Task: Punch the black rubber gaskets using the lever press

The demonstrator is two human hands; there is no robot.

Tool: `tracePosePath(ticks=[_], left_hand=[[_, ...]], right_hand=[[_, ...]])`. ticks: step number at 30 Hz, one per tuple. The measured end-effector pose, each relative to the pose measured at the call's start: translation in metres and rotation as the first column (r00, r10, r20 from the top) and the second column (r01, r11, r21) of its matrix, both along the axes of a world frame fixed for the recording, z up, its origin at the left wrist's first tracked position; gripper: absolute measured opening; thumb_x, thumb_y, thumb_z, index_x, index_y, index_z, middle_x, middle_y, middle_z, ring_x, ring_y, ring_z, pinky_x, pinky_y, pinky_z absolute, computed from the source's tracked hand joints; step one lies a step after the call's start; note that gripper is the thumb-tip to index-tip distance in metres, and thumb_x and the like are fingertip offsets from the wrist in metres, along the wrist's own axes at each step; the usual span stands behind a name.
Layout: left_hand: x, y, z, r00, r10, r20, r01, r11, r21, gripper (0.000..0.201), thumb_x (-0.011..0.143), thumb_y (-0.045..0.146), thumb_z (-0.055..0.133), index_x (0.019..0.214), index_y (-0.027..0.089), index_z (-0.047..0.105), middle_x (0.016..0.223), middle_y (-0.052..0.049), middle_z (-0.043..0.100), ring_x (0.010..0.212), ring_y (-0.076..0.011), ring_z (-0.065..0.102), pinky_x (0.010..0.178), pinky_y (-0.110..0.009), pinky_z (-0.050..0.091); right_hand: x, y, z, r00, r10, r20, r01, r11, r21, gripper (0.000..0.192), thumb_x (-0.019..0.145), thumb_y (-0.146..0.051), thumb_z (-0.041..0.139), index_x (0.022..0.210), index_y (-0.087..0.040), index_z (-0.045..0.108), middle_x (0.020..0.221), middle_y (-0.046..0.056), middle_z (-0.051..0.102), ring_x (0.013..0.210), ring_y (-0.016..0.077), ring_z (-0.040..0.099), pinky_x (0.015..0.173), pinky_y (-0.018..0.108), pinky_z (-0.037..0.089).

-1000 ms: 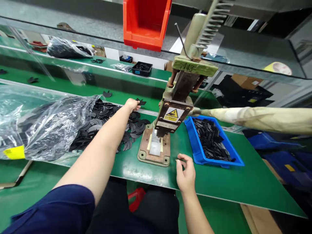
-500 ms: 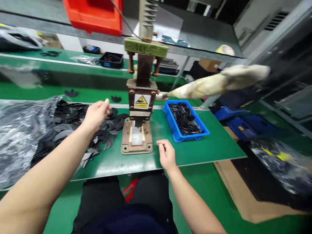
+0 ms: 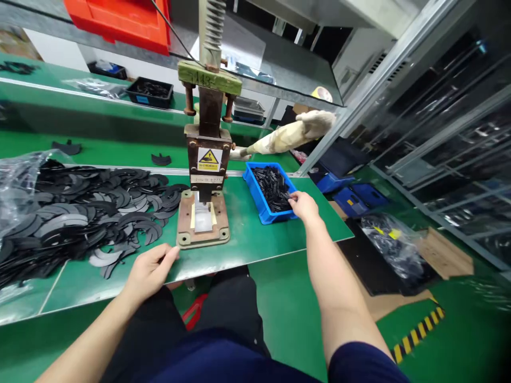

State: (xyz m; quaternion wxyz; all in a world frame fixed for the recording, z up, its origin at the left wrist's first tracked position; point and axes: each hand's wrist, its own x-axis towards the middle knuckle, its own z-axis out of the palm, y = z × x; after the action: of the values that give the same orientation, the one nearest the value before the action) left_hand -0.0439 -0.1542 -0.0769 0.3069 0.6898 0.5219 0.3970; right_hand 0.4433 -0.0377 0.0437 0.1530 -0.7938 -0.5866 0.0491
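My left hand (image 3: 154, 268) is at the front edge of the table, just left of the hand press (image 3: 206, 154), its fingers curled under and the thumb beside them; whatever may be inside is hidden. My right hand (image 3: 304, 206) reaches to the right side of the blue bin (image 3: 266, 217). Its fingertips are pinched together at the narrow black pieces (image 3: 272, 186) filling the bin; what they grip is too small to make out. On the press base lies a pale, shiny plate (image 3: 203, 218). Flat curved black pieces (image 3: 115, 197) form a heap to the left of the press.
A clear plastic bag (image 3: 18, 191) covers the heap's left end. The press's wrapped lever (image 3: 287, 135) sticks out above the blue bin. Two loose black pieces, one of them a dark piece (image 3: 161, 159), lie behind the press. A red bin (image 3: 123, 24) hangs overhead.
My left hand has come down from above the heap to the table's front edge. My right hand has moved from beside the press to the blue bin. The view has swung to the right.
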Motion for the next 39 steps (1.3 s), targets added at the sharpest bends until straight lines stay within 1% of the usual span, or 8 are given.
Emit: tracePosePath(ticks=[3, 8, 15, 21, 26, 31, 34, 39], left_hand=[[0.000, 0.001, 0.001, 1.000, -0.012, -0.008, 0.012, 1.000, 0.014, 0.043, 0.104, 0.048, 0.056, 0.070, 0.023, 0.066, 0.064, 0.001, 0.055, 0.061, -0.0157, 0.051, 0.060, -0.027, 0.042], [-0.002, 0.000, -0.001, 1.000, -0.017, 0.003, 0.017, 1.000, 0.000, 0.039, 0.102, 0.046, 0.059, 0.071, 0.023, 0.066, 0.065, 0.002, 0.056, 0.062, -0.0160, 0.053, 0.063, -0.027, 0.043], [-0.003, 0.004, -0.001, 0.999, -0.027, 0.041, 0.028, 0.999, -0.029, 0.037, 0.102, 0.045, 0.059, 0.074, 0.023, 0.067, 0.068, 0.002, 0.056, 0.065, -0.0156, 0.052, 0.065, -0.027, 0.043], [-0.001, 0.005, 0.005, 0.998, 0.001, 0.058, 0.002, 0.999, -0.047, 0.040, 0.103, 0.048, 0.056, 0.073, 0.022, 0.065, 0.067, 0.002, 0.056, 0.064, -0.0160, 0.052, 0.063, -0.027, 0.042], [0.000, 0.004, 0.005, 0.999, 0.000, 0.051, 0.002, 0.999, -0.039, 0.039, 0.103, 0.047, 0.057, 0.074, 0.022, 0.064, 0.068, 0.001, 0.058, 0.066, -0.0164, 0.054, 0.066, -0.028, 0.043], [0.000, 0.001, 0.002, 0.998, 0.016, 0.061, -0.015, 0.999, -0.028, 0.036, 0.102, 0.044, 0.059, 0.075, 0.022, 0.065, 0.068, 0.001, 0.057, 0.065, -0.0157, 0.053, 0.066, -0.028, 0.042], [0.000, -0.001, 0.005, 0.995, 0.043, 0.088, -0.042, 0.999, -0.024, 0.035, 0.101, 0.042, 0.060, 0.073, 0.022, 0.063, 0.069, 0.001, 0.058, 0.064, -0.0154, 0.051, 0.065, -0.028, 0.041], [0.008, -0.014, 0.023, 0.991, 0.021, 0.133, -0.020, 1.000, -0.009, 0.029, 0.100, 0.040, 0.061, 0.078, 0.022, 0.064, 0.072, -0.001, 0.059, 0.066, -0.0159, 0.052, 0.065, -0.030, 0.043]], right_hand=[[0.027, 0.011, 0.010, 0.989, -0.076, 0.126, 0.100, 0.976, -0.195, 0.037, 0.100, -0.048, 0.068, 0.122, -0.017, 0.068, 0.125, 0.008, 0.071, 0.116, 0.0210, 0.069, 0.105, 0.047, 0.060], [0.032, 0.026, 0.008, 0.971, -0.012, 0.239, 0.107, 0.915, -0.390, 0.040, 0.100, -0.047, 0.069, 0.128, -0.018, 0.067, 0.131, 0.009, 0.069, 0.119, 0.0220, 0.068, 0.106, 0.047, 0.061], [0.011, 0.040, -0.007, 0.963, 0.049, 0.264, 0.066, 0.909, -0.411, 0.041, 0.101, -0.047, 0.068, 0.128, -0.018, 0.066, 0.131, 0.009, 0.068, 0.118, 0.0216, 0.068, 0.104, 0.046, 0.062], [0.005, 0.035, -0.003, 0.979, -0.024, 0.202, 0.073, 0.968, -0.238, 0.036, 0.098, -0.046, 0.071, 0.120, -0.016, 0.069, 0.122, 0.008, 0.072, 0.116, 0.0221, 0.069, 0.107, 0.049, 0.059], [-0.004, 0.022, 0.005, 1.000, -0.018, 0.006, 0.017, 0.998, 0.063, 0.029, 0.095, -0.029, 0.066, 0.121, -0.017, 0.070, 0.108, 0.010, 0.077, 0.107, 0.0241, 0.071, 0.108, 0.047, 0.055], [-0.054, -0.015, -0.012, 0.946, 0.208, -0.248, -0.103, 0.920, 0.378, 0.036, 0.101, -0.042, 0.054, 0.123, -0.016, 0.066, 0.117, 0.014, 0.076, 0.100, 0.0214, 0.073, 0.098, 0.040, 0.062], [-0.106, -0.055, -0.040, 0.839, 0.400, -0.370, -0.194, 0.854, 0.483, 0.034, 0.101, -0.049, 0.060, 0.119, -0.021, 0.067, 0.117, 0.010, 0.077, 0.103, 0.0208, 0.076, 0.097, 0.041, 0.065], [-0.178, -0.118, -0.073, 0.624, 0.614, -0.483, -0.315, 0.764, 0.564, 0.018, 0.099, -0.039, 0.069, 0.111, -0.026, 0.072, 0.110, 0.006, 0.080, 0.108, 0.0214, 0.078, 0.103, 0.044, 0.065]])
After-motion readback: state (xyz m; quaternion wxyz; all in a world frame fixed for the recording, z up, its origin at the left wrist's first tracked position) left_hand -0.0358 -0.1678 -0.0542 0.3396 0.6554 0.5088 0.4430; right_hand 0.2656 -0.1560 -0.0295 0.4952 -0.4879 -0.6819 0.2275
